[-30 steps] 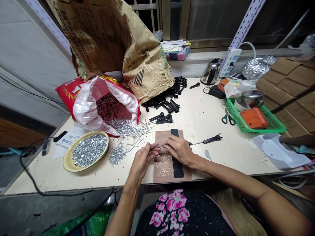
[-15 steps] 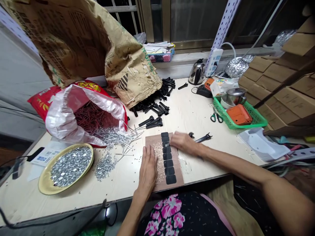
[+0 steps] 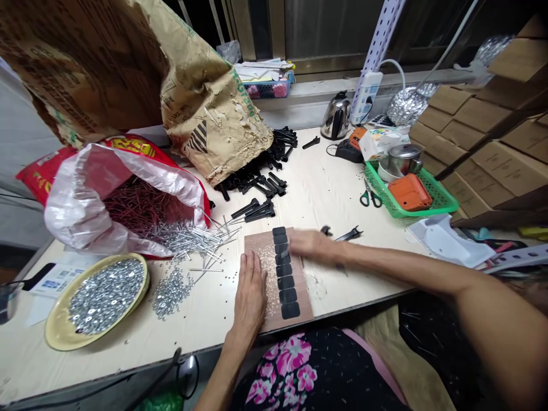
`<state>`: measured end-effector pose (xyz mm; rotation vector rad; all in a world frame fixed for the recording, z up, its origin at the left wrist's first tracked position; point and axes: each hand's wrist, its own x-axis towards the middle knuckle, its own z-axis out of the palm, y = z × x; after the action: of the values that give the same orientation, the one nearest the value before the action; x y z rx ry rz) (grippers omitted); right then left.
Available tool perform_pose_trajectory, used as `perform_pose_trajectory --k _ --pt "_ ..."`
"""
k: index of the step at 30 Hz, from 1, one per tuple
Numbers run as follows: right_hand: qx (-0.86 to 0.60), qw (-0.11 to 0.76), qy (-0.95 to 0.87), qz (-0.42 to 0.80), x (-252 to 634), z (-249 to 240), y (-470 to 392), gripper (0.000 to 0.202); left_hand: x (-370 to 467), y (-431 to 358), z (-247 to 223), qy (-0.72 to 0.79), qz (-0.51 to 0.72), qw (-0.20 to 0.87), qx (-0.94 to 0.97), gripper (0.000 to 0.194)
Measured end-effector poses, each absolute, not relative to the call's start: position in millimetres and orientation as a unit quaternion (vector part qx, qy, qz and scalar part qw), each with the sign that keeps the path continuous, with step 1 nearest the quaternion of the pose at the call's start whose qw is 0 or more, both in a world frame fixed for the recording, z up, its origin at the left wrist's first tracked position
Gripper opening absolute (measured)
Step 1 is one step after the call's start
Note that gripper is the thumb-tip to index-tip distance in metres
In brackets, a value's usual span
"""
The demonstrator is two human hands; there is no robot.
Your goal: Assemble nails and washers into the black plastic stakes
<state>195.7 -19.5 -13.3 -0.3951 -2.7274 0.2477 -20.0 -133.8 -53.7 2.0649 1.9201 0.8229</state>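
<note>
My left hand (image 3: 250, 291) lies flat along the left edge of a thin brown board (image 3: 305, 285), fingers stretched out, holding nothing. A column of black rounded-square pads (image 3: 286, 282) runs down the board. Pale small specks (image 3: 269, 274) are scattered on it left of the pads. Over the right edge of the upper pads is my right hand (image 3: 314, 246), smeared by motion. Its fingers are drawn together at the pads, and what they hold, if anything, is too small and blurred to name. Right behind this hand lie black open-jawed plastic pieces (image 3: 351, 233).
To the left stand a yellow bowl (image 3: 57, 330) of metal washers, a small washer pile (image 3: 171, 290) and a spilling bag (image 3: 81, 200) of metal rods. Behind are a paper sack (image 3: 214, 120) and black plastic parts (image 3: 261, 210). Scissors (image 3: 370, 197) and a green basket (image 3: 396, 211) are at right.
The whole view has shifted slightly, so things sit further left. My right hand remains by the upper pads but is now more blurred. My left hand stays on the board's left edge.
</note>
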Motion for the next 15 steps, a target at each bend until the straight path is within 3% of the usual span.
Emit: perform_pose_trajectory --k 3,7,11,15 --pt "-0.196 0.184 -0.957 0.104 197.5 -18.1 -18.2 0.024 -20.4 -133.9 -54.4 0.654 0.252 0.086 0.708 0.049" --pt "-0.048 0.156 -0.981 0.104 197.8 -24.0 -22.0 0.021 -20.9 -133.5 -54.6 0.654 0.233 0.066 0.717 0.05" --pt "-0.188 0.175 -0.963 0.084 196.1 -18.4 -17.1 0.027 -20.3 -133.1 -54.1 0.657 0.226 0.059 0.717 0.049" --pt "-0.078 0.143 -0.985 0.062 195.7 -16.0 -24.4 0.025 -19.5 -132.8 -54.1 0.657 0.224 0.051 0.718 0.048"
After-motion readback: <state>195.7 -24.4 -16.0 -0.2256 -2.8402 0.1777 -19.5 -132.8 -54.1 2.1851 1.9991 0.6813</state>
